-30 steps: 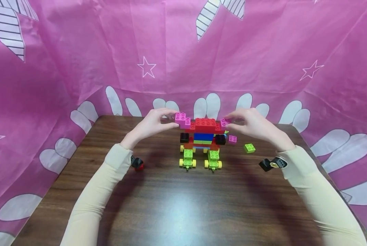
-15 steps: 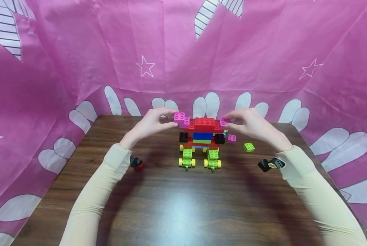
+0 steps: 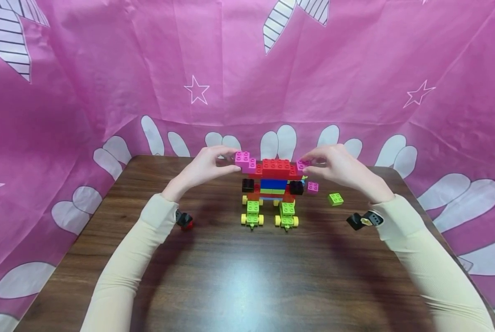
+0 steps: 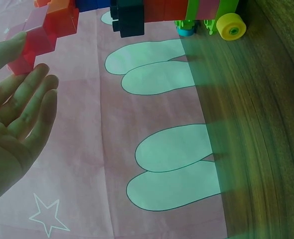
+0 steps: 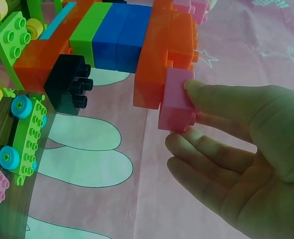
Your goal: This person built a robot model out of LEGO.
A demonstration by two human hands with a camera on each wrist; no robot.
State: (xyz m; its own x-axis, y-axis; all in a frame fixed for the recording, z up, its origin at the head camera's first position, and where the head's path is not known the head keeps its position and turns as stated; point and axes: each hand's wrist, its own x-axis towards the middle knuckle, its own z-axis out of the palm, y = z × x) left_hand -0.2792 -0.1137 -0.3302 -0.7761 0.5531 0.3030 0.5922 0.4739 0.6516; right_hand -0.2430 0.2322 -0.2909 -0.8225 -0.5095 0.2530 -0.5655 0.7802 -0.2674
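A toy-brick figure stands on the table, with a red brick point(image 3: 276, 167) on top, a blue section point(image 3: 273, 185) below and black bricks point(image 3: 296, 187) at both sides. Green wheeled bases point(image 3: 253, 208) carry it. My left hand point(image 3: 202, 167) pinches a pink brick point(image 3: 242, 157) at the figure's upper left, where two pink bricks step outward; the thumb point(image 4: 10, 52) lies on it. At the upper right, my right hand point(image 3: 339, 167) pinches another pink brick point(image 5: 177, 99) between thumb and index finger, its other fingers curving below. That brick sits against the red top row.
Right of the figure lie a loose pink brick point(image 3: 312, 186) and a lime brick point(image 3: 336, 199). A green wheeled base with blue wheels point(image 5: 25, 137) stands behind. A red piece point(image 3: 187, 225) shows by the left wrist camera. Pink cloth point(image 3: 239, 83) hangs around the wooden table point(image 3: 247, 276).
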